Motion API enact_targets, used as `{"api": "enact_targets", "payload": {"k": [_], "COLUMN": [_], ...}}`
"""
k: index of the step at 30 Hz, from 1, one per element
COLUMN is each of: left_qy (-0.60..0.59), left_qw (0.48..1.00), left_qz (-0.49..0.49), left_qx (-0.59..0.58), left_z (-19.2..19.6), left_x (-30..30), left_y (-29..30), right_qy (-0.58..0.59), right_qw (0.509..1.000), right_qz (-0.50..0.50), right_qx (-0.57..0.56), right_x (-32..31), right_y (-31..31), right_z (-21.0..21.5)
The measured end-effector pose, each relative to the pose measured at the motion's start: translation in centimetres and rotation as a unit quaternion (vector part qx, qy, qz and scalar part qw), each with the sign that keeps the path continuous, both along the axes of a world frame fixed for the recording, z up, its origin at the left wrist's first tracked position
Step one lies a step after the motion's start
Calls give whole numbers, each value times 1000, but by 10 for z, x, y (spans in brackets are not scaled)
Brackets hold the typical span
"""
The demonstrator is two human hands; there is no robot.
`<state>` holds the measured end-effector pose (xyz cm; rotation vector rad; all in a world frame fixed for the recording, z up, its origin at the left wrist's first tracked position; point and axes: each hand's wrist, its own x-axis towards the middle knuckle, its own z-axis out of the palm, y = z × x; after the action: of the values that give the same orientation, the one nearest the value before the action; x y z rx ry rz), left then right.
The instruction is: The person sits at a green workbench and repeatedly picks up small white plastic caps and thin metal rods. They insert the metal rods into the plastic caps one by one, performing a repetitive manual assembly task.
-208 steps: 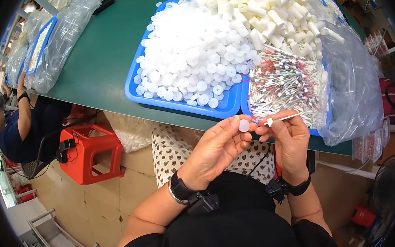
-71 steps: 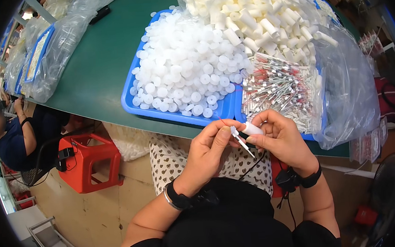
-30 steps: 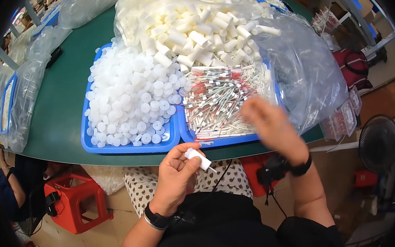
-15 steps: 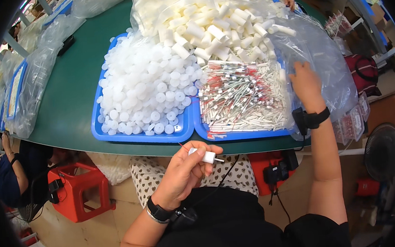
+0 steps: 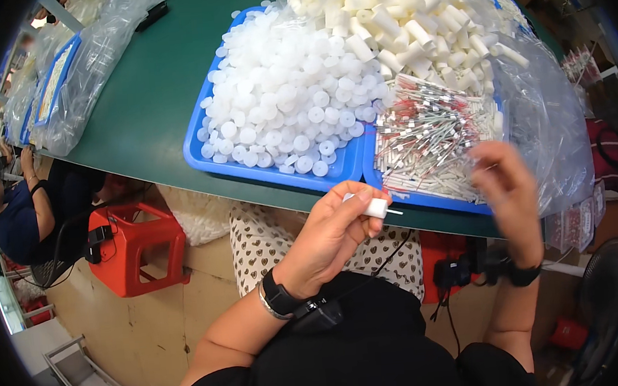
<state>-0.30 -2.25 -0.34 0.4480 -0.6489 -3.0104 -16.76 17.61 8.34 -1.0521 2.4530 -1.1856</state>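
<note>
Between thumb and fingers, my left hand (image 5: 320,243) grips a small white cylinder (image 5: 376,208) with a thin pale rod sticking out of its right end. It is in front of the table edge, above my lap. My right hand (image 5: 511,195) is smeared by motion at the right end of a blue tray (image 5: 444,203); whether its fingers hold anything cannot be made out. Thin white sticks and parts with red and green wires (image 5: 431,129) fill that tray. Beside it, another blue tray (image 5: 268,174) is heaped with translucent white discs (image 5: 279,94).
Cream-coloured cylinders (image 5: 420,32) spill from a clear bag behind the trays on the green table (image 5: 136,112). Clear plastic (image 5: 550,116) drapes over the right side. A red stool (image 5: 139,250) and another person (image 5: 20,216) are at left, a black fan (image 5: 613,278) at right.
My view has swung, so the trays appear farther right. My right hand has drawn back from the plastic toward the near right corner of the wired-parts tray. My left hand still holds the white cylinder.
</note>
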Motion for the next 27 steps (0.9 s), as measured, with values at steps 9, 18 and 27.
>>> {"api": "enact_targets", "payload": {"k": [9, 18, 27], "left_qy": [-1, -13, 21], "left_qw": [1000, 994, 966], "left_qz": [24, 73, 109], "left_qx": [-9, -79, -234], "left_z": [-1, -3, -15], "left_x": [2, 3, 11], "left_y": [7, 12, 22], "right_qy": [36, 0, -79], "right_qw": [990, 993, 986], "right_qz": [128, 109, 106], "right_qx": [-38, -49, -105], "right_x": [50, 66, 71], "right_y": [-34, -38, -37], "right_z": [-27, -43, -65]}}
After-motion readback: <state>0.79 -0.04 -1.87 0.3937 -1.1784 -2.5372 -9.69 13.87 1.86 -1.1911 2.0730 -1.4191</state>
